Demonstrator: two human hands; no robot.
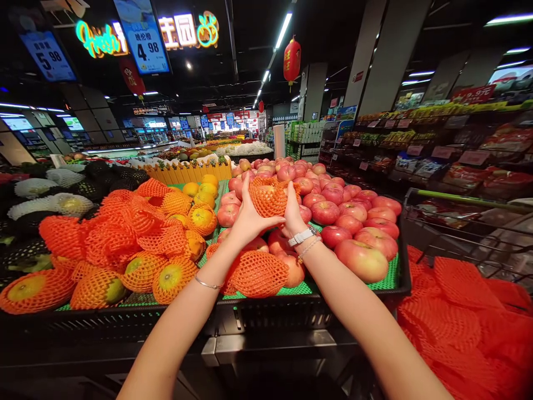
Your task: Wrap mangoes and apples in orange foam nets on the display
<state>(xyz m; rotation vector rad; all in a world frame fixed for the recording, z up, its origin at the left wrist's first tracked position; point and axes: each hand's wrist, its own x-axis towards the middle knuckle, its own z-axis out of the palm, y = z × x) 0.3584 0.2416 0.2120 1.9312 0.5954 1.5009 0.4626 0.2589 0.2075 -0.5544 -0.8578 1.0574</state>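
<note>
Fingers [245, 188] of my left hand [249, 220] and right hand [293, 214] curl round foam net [268, 199], one hand each side; net sits between palms, straight ahead, just above apples [325, 212] in crate [312, 304]; both hands equally near; net bulges, contents unclear

Premises: supermarket produce section. Evidence: hanging price signs [144, 41], bins of loose apples [353, 222], netted oranges [170, 275], stocked packaged-goods shelves [458, 150], shopping trolley [470, 222].
</note>
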